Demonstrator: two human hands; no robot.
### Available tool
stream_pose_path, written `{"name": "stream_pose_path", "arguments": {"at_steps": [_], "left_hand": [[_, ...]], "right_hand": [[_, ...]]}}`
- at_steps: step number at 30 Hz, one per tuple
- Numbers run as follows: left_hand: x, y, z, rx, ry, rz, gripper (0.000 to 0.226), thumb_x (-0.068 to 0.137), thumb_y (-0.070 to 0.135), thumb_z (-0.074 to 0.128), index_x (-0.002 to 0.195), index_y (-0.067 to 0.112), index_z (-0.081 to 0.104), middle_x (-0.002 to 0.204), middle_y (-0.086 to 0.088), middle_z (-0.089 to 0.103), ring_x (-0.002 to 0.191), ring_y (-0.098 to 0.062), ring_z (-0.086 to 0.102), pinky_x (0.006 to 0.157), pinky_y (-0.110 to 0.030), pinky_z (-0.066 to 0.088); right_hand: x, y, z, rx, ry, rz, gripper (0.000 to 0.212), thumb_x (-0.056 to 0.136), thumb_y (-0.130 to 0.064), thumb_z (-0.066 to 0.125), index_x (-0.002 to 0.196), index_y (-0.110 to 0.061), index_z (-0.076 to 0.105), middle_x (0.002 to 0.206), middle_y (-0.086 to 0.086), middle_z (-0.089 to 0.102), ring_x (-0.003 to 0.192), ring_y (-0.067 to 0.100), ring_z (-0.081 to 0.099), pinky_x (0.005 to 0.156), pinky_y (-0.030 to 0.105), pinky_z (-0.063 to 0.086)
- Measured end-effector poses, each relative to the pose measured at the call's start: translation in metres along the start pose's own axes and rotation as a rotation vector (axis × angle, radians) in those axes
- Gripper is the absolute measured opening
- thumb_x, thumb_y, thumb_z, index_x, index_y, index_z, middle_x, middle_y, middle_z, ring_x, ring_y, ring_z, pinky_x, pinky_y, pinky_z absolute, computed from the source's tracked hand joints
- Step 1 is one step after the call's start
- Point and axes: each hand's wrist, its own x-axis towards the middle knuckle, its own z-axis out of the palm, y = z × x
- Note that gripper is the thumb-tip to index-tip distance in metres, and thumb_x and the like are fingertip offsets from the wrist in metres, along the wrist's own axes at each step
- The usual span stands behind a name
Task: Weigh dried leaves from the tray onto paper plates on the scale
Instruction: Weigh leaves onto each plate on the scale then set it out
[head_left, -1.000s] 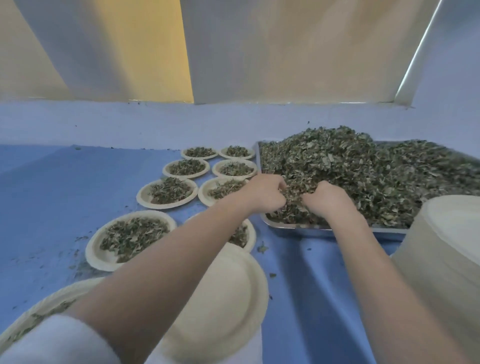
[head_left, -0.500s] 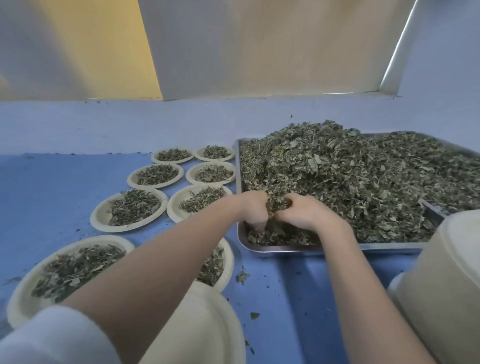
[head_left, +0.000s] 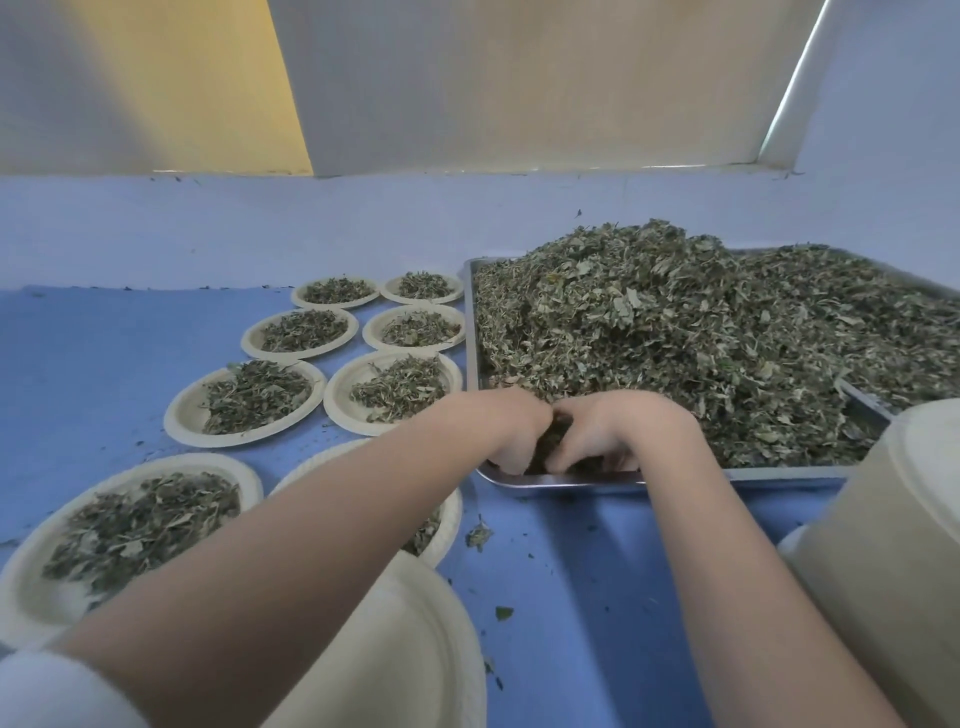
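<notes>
Now the bench carries the tray, heaped with leaves. Left of the tray sit filled plates; nearer than its front edge, under the left forearm, lies an empty plate, though no scale shows. Both hands, left and right, touch at the tray's near-left corner, fingers curled round a clump of leaves. The empty plate lies back toward the person, nearer the left hand.

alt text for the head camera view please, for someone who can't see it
Two bare hands, left hand and right hand, gather dried leaves at the near edge of a heaped metal tray. Eight filled paper plates sit to its left on a blue table.
</notes>
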Motion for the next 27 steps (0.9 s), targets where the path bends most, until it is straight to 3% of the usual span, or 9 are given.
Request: {"name": "stream_pose_path", "arguments": {"at_steps": [2,6,11,14,17,19,21,25,27], "left_hand": [[0.0,0.004,0.002,0.016,0.032,-0.003,0.038,0.088,0.012,0.057,0.124,0.005,0.05,0.115,-0.012,0.06,0.094,-0.027,0.057,0.072,-0.027,0.042],[0.002,0.006,0.006,-0.169,0.097,-0.075,0.042,0.09,0.011,0.054,0.129,0.001,0.042,0.125,-0.016,0.054,0.112,-0.03,0.053,0.076,-0.027,0.038],[-0.002,0.004,-0.001,-0.509,0.245,-0.155,0.058,0.089,-0.001,0.048,0.142,0.003,0.026,0.131,-0.021,0.048,0.114,-0.033,0.05,0.079,-0.032,0.042],[-0.011,0.001,-0.014,-0.73,0.343,-0.157,0.074,0.085,-0.009,0.045,0.15,0.013,0.015,0.14,-0.017,0.041,0.11,-0.029,0.053,0.071,-0.029,0.045],[-0.025,0.0,-0.028,-0.94,0.357,-0.158,0.083,0.083,-0.012,0.041,0.152,0.022,0.011,0.148,-0.015,0.034,0.108,-0.029,0.056,0.059,-0.022,0.04],[-0.035,0.0,-0.035,-1.092,0.349,-0.162,0.085,0.082,-0.016,0.04,0.152,0.024,0.014,0.15,-0.016,0.03,0.085,-0.023,0.059,0.046,-0.019,0.038],[-0.045,0.0,-0.04,-1.252,0.352,-0.164,0.085,0.08,-0.02,0.037,0.151,0.023,0.02,0.147,-0.016,0.03,0.076,-0.019,0.053,0.052,-0.025,0.041],[-0.069,-0.003,-0.047,-1.496,0.418,-0.192,0.082,0.079,-0.026,0.031,0.147,0.02,0.031,0.138,-0.015,0.039,0.097,-0.031,0.057,0.082,-0.048,0.054],[-0.09,-0.007,-0.048,-1.547,0.44,-0.195,0.079,0.078,-0.027,0.029,0.144,0.017,0.036,0.138,-0.018,0.041,0.108,-0.037,0.055,0.073,-0.048,0.056]], "right_hand": [[0.006,-0.005,0.004,-0.008,0.043,-0.043,0.032,0.081,-0.02,0.072,0.111,-0.017,0.059,0.089,0.002,0.064,0.071,0.019,0.063,0.042,0.02,0.047],[0.019,-0.004,0.012,0.124,0.211,-0.036,0.012,0.073,-0.011,0.075,0.072,-0.014,0.063,0.065,0.001,0.061,0.052,0.016,0.055,0.045,0.019,0.042],[0.018,0.008,0.011,0.726,0.442,-0.074,0.032,0.074,0.005,0.07,0.098,-0.016,0.062,0.094,0.014,0.063,0.072,0.028,0.065,0.052,0.032,0.057],[0.011,0.005,0.004,0.951,0.525,-0.155,0.036,0.075,0.008,0.07,0.093,-0.022,0.06,0.106,0.021,0.062,0.079,0.033,0.068,0.059,0.037,0.059],[0.004,-0.002,-0.002,0.993,0.575,-0.183,0.035,0.076,0.006,0.071,0.094,-0.022,0.062,0.112,0.021,0.061,0.078,0.034,0.069,0.063,0.038,0.059],[-0.003,-0.009,-0.005,1.014,0.601,-0.193,0.036,0.076,0.007,0.07,0.097,-0.021,0.063,0.114,0.018,0.06,0.076,0.031,0.07,0.058,0.033,0.059],[-0.012,-0.016,-0.007,1.013,0.631,-0.211,0.036,0.076,0.007,0.071,0.096,-0.023,0.062,0.115,0.016,0.06,0.073,0.026,0.071,0.055,0.028,0.057],[-0.036,-0.034,-0.007,0.978,0.638,-0.268,0.035,0.078,0.006,0.068,0.102,-0.018,0.064,0.111,0.017,0.063,0.078,0.028,0.071,0.059,0.03,0.059],[-0.053,-0.046,-0.007,0.952,0.601,-0.307,0.031,0.078,0.006,0.068,0.099,-0.017,0.065,0.11,0.017,0.063,0.076,0.028,0.071,0.057,0.029,0.059]]}}
